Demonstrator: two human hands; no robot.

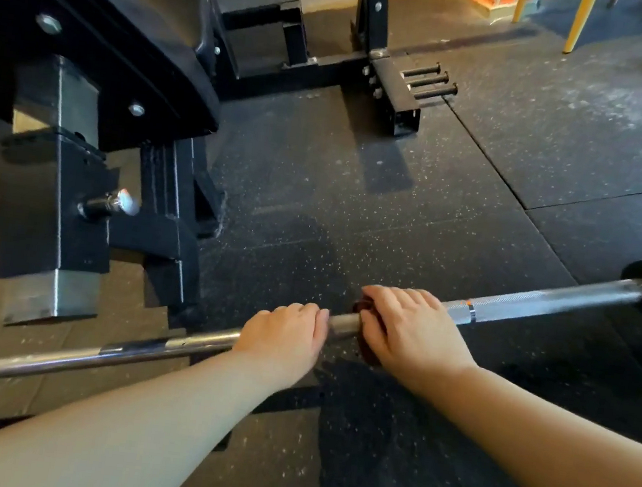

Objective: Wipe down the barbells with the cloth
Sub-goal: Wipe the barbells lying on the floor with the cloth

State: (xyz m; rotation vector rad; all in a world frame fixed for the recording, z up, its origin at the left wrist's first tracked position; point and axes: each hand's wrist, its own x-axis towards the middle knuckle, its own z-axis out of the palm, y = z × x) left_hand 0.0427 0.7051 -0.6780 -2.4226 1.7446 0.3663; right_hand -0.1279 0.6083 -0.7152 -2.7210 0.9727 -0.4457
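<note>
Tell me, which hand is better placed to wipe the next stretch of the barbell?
The right hand: it holds the cloth wrapped on the barbell, while the left hand grips bare bar.

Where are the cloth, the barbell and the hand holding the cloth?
cloth [363, 306], head view, dark red fold beside the fingers.
barbell [544, 306], head view, knurled shaft past the hands.
right hand [413, 330], head view, back of the hand.

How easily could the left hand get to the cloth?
Probably yes: the left hand grips the bar beside the cloth, only bare bar between, though the right hand mostly covers it.
</note>
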